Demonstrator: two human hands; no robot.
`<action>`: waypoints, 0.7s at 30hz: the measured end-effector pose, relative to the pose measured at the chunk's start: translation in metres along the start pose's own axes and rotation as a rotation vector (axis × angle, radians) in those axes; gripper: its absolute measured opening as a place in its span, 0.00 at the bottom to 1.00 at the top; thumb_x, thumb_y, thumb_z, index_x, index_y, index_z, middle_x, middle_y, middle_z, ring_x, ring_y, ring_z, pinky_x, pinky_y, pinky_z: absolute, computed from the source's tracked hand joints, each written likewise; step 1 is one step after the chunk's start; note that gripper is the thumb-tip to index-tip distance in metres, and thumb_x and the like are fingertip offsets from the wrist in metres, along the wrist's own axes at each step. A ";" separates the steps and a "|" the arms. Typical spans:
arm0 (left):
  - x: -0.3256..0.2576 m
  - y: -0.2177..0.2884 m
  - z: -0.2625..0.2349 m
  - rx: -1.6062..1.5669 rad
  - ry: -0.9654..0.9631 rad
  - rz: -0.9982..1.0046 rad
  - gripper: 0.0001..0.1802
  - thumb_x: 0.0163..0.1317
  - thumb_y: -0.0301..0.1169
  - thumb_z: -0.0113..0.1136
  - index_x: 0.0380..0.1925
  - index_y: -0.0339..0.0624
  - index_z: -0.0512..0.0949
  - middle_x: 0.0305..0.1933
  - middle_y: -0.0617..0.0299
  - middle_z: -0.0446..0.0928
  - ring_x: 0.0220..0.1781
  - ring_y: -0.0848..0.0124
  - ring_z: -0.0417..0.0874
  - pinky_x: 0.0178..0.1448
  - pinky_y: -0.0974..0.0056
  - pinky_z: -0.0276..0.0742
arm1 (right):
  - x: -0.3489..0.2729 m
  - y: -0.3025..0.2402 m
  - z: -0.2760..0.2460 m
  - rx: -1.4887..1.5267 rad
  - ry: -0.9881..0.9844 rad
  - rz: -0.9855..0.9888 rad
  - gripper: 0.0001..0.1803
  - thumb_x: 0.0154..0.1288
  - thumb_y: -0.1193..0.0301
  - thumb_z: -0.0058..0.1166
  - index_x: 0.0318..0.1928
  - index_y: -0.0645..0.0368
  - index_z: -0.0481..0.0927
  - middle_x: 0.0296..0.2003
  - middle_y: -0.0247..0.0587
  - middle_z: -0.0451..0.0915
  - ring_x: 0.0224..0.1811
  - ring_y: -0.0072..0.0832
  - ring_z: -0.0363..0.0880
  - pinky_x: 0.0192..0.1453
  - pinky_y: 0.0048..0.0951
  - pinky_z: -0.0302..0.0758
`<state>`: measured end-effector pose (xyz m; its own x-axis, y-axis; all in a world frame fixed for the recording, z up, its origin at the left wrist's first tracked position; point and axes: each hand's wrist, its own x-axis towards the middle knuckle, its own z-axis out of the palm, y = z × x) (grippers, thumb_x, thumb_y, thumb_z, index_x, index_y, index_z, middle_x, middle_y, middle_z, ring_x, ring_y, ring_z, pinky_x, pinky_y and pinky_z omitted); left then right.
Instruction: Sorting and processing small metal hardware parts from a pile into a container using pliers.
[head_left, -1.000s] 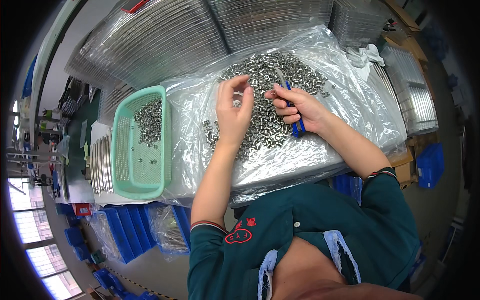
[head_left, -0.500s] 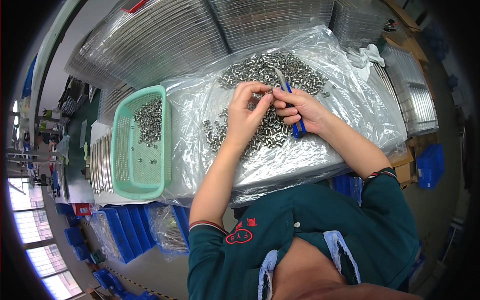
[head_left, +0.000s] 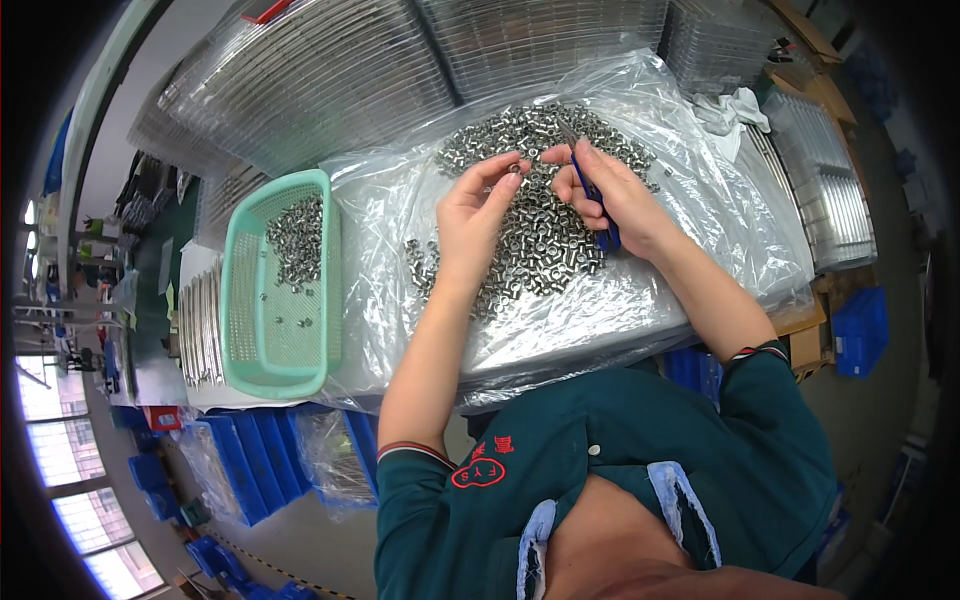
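Observation:
My left hand [head_left: 472, 222] is closed in a pinch, with a small shiny metal fitting [head_left: 515, 169] between thumb and fingertips. In my right hand [head_left: 630, 205] is a blue-handled utility knife [head_left: 612, 236], its blade pointing away from me and a little left. The two hands are apart, above a heap of small silvery metal fittings [head_left: 545, 255] that look like short collared sleeves. More of them form a second heap [head_left: 520, 125] farther back. Both heaps lie on clear plastic sheeting [head_left: 385, 290].
To the left stands a mint-green basket [head_left: 334, 330] partly filled with the same fittings. Stacked clear plastic trays [head_left: 310, 85] line the back, and others [head_left: 835, 190] stand at the right. A pale cloth [head_left: 728, 115] lies at the back right. Blue bins [head_left: 255, 470] sit below the table's left front.
My hands have drawn apart, the left one moving left with the fitting, the right one slightly right. The knife has turned in my right hand.

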<state>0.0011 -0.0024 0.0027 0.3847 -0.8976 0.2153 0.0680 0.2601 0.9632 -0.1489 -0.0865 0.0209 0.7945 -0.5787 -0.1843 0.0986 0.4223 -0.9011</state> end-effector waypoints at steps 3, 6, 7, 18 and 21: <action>0.001 0.003 -0.001 -0.008 0.031 -0.069 0.12 0.59 0.29 0.55 0.42 0.38 0.74 0.39 0.61 0.78 0.42 0.79 0.76 0.41 0.76 0.69 | -0.002 -0.002 -0.003 -0.232 0.066 -0.271 0.17 0.66 0.61 0.41 0.48 0.58 0.70 0.28 0.30 0.72 0.21 0.12 0.62 0.24 0.15 0.63; 0.002 0.005 0.000 -0.033 0.044 -0.111 0.13 0.58 0.30 0.56 0.43 0.37 0.73 0.39 0.61 0.78 0.42 0.78 0.77 0.40 0.76 0.69 | 0.003 0.010 -0.008 -0.795 0.254 -0.600 0.14 0.65 0.63 0.44 0.47 0.56 0.73 0.30 0.34 0.74 0.26 0.19 0.72 0.30 0.21 0.68; 0.002 0.005 -0.002 -0.053 0.054 -0.139 0.12 0.58 0.27 0.55 0.42 0.37 0.73 0.38 0.61 0.77 0.42 0.78 0.76 0.41 0.76 0.69 | 0.001 0.006 -0.003 -0.935 0.296 -0.693 0.12 0.62 0.64 0.48 0.43 0.54 0.75 0.32 0.36 0.76 0.32 0.26 0.76 0.34 0.26 0.71; 0.002 -0.001 -0.004 -0.036 0.070 -0.092 0.11 0.56 0.26 0.58 0.40 0.39 0.75 0.35 0.67 0.75 0.36 0.81 0.73 0.38 0.77 0.69 | -0.005 -0.002 0.000 -1.240 0.241 -0.728 0.11 0.58 0.68 0.53 0.42 0.55 0.78 0.28 0.37 0.75 0.29 0.30 0.74 0.32 0.27 0.70; 0.001 -0.003 -0.005 0.068 0.062 -0.003 0.10 0.56 0.25 0.58 0.39 0.39 0.75 0.35 0.67 0.75 0.35 0.82 0.73 0.39 0.78 0.69 | -0.005 -0.002 -0.001 -1.280 0.249 -0.751 0.12 0.57 0.68 0.53 0.42 0.55 0.78 0.27 0.36 0.75 0.29 0.29 0.74 0.31 0.26 0.70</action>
<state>0.0059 -0.0024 -0.0005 0.4409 -0.8740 0.2041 0.0077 0.2310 0.9729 -0.1541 -0.0849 0.0232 0.6657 -0.5342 0.5211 -0.2550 -0.8191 -0.5139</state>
